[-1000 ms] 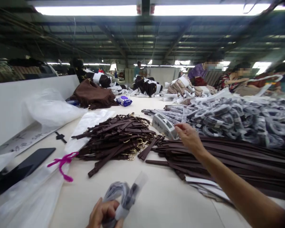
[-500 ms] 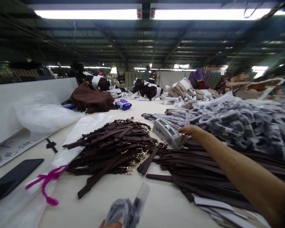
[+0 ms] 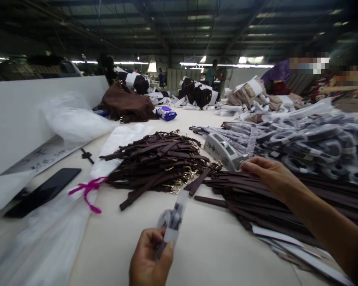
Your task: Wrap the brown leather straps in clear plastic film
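My left hand (image 3: 150, 254) is closed around a coiled strap in clear plastic wrap (image 3: 166, 221), with a pale band across it, above the front of the table. My right hand (image 3: 264, 171) has its fingers pinched at the near end of a grey tape dispenser (image 3: 222, 151) with black handwriting on its side. What lies between those fingertips is too small to make out. Left of the dispenser is a heap of dark brown straps with gold buckles (image 3: 155, 159). Long brown straps (image 3: 226, 190) lie beneath my right hand.
Plastic-wrapped strap coils (image 3: 313, 139) are piled at the right. White and tan strips (image 3: 298, 254) lie at front right. Left are a black phone (image 3: 44, 192), a magenta tie (image 3: 89, 190) and plastic bags (image 3: 71, 119). A brown fringed bag (image 3: 127, 103) sits behind; co-workers stand beyond.
My left hand has risen further into view with the wrapped strap. My right hand stays by the dispenser, its fingers now pinched at the near end. The view has tilted down and shifted left.
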`<state>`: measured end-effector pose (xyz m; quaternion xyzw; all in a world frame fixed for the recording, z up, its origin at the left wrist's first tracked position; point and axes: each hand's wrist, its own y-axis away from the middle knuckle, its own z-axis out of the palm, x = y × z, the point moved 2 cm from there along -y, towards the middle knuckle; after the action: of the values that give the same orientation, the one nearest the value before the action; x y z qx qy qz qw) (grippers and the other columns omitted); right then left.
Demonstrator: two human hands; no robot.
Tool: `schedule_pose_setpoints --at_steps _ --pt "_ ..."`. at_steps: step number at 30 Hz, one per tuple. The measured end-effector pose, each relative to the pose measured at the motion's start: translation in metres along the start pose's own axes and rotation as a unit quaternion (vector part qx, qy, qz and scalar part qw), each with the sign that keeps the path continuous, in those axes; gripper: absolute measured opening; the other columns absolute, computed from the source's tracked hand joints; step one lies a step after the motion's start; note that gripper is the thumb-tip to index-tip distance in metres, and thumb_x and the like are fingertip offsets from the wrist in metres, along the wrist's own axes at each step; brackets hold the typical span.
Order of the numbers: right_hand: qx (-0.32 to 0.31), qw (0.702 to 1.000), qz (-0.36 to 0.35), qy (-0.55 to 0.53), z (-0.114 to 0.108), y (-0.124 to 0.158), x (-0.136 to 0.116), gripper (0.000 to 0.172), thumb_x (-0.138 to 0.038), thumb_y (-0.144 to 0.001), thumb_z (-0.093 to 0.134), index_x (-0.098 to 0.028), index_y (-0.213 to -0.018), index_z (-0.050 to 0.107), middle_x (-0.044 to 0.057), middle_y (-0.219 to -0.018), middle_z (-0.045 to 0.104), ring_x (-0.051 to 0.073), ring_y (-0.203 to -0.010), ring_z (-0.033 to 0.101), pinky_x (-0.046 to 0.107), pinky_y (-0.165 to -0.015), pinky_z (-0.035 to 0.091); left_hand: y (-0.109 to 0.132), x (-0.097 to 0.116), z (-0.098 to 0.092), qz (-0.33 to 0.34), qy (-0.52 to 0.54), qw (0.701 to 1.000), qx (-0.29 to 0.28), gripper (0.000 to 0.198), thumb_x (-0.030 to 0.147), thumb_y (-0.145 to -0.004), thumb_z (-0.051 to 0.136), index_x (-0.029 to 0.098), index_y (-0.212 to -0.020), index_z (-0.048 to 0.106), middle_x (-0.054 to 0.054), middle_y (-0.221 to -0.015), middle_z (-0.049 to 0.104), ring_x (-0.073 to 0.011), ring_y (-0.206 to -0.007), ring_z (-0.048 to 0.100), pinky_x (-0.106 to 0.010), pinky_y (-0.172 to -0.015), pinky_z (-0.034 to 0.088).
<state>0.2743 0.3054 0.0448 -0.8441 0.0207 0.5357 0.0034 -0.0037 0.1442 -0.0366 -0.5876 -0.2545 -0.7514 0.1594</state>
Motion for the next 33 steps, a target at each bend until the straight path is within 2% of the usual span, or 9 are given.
schedule_pose_setpoints --at_steps 4,7,10,14,18,20,22,26,33 --pt "-0.276 0.953 0.005 -0.121 0.071 0.085 -0.037 0.03 -0.044 -0.075 0.064 -0.015 -0.07 0.061 0.002 -0.062 0.06 0.011 -0.057 0.048 0.022 -0.055 0.037 0.012 0.003 0.008 0.001 0.003 1.0 -0.028 0.033 0.031 -0.062 0.072 0.018 -0.071 0.043 -0.003 -0.082 0.064 -0.0123 -0.069 0.058 -0.019 -0.064 0.045" --pt "-0.348 0.923 0.028 -0.16 0.109 0.121 -0.046 0.032 -0.043 -0.072 0.067 -0.012 -0.065 0.06 0.001 -0.059 0.057 0.009 -0.055 0.044 0.021 -0.053 0.032 0.023 0.009 0.01 0.038 -0.04 0.998 -0.039 0.027 0.03 -0.067 0.068 0.019 -0.071 0.044 -0.003 -0.082 0.063 -0.0126 -0.068 0.057 -0.02 -0.062 0.044" --pt "-0.344 0.926 0.017 -0.155 0.127 0.129 -0.046 0.036 -0.045 -0.07 0.068 -0.012 -0.058 0.056 -0.002 -0.054 0.051 0.008 -0.053 0.039 0.02 -0.051 0.029 0.032 0.017 0.007 0.099 -0.086 0.991 -0.036 0.023 0.027 -0.07 0.066 0.019 -0.07 0.045 -0.002 -0.08 0.063 -0.0118 -0.067 0.056 -0.019 -0.062 0.043" --pt "-0.298 0.95 -0.002 -0.089 0.133 0.133 -0.042 0.036 -0.043 -0.072 0.064 -0.014 -0.055 0.052 -0.004 -0.048 0.045 0.007 -0.047 0.034 0.021 -0.044 0.025 0.039 0.022 -0.001 0.197 -0.145 0.969 -0.026 0.014 0.021 -0.073 0.062 0.019 -0.072 0.048 -0.001 -0.08 0.063 -0.0121 -0.069 0.058 -0.021 -0.065 0.045" --pt "-0.263 0.964 0.008 -0.04 0.137 0.143 -0.041 0.035 -0.04 -0.073 0.063 -0.015 -0.053 0.048 -0.004 -0.045 0.045 0.007 -0.043 0.036 0.02 -0.041 0.026 0.042 0.028 -0.01 0.346 -0.189 0.918 -0.05 0.01 0.012 -0.075 0.057 0.021 -0.078 0.054 -0.001 -0.081 0.065 -0.0149 -0.077 0.062 -0.026 -0.074 0.048" --pt "-0.264 0.963 0.022 -0.057 0.14 0.147 -0.042 0.035 -0.041 -0.071 0.064 -0.015 -0.055 0.049 -0.004 -0.047 0.045 0.007 -0.043 0.04 0.019 -0.042 0.03 0.043 0.033 -0.014 0.384 -0.189 0.901 -0.071 0.016 0.01 -0.075 0.056 0.022 -0.085 0.06 -0.002 -0.083 0.067 -0.0167 -0.082 0.063 -0.028 -0.079 0.048" --pt "-0.271 0.958 0.027 -0.089 0.14 0.15 -0.043 0.031 -0.04 -0.071 0.065 -0.014 -0.059 0.053 -0.003 -0.05 0.048 0.008 -0.046 0.044 0.02 -0.044 0.035 0.042 0.037 -0.017 0.336 -0.181 0.922 -0.069 0.018 0.013 -0.075 0.058 0.021 -0.09 0.064 -0.005 -0.085 0.068 -0.0187 -0.083 0.063 -0.029 -0.08 0.048" --pt "-0.295 0.946 0.02 -0.133 0.133 0.158 -0.048 0.021 -0.034 -0.073 0.065 -0.014 -0.075 0.064 -0.001 -0.061 0.058 0.011 -0.055 0.053 0.022 -0.054 0.041 0.043 0.042 -0.019 0.17 -0.151 0.972 -0.053 0.015 0.02 -0.071 0.065 0.018 -0.086 0.068 -0.006 -0.08 0.068 -0.0202 -0.075 0.063 -0.027 -0.074 0.05" --pt "-0.311 0.934 0.053 -0.167 0.117 0.169 -0.05 0.022 -0.023 -0.071 0.066 -0.017 -0.085 0.05 -0.005 -0.058 0.058 0.012 -0.055 0.057 0.022 -0.054 0.04 0.051 0.045 -0.015 0.141 -0.12 0.98 -0.068 0.015 0.022 -0.069 0.066 0.018 -0.083 0.068 -0.005 -0.078 0.067 -0.0195 -0.073 0.061 -0.026 -0.074 0.048"
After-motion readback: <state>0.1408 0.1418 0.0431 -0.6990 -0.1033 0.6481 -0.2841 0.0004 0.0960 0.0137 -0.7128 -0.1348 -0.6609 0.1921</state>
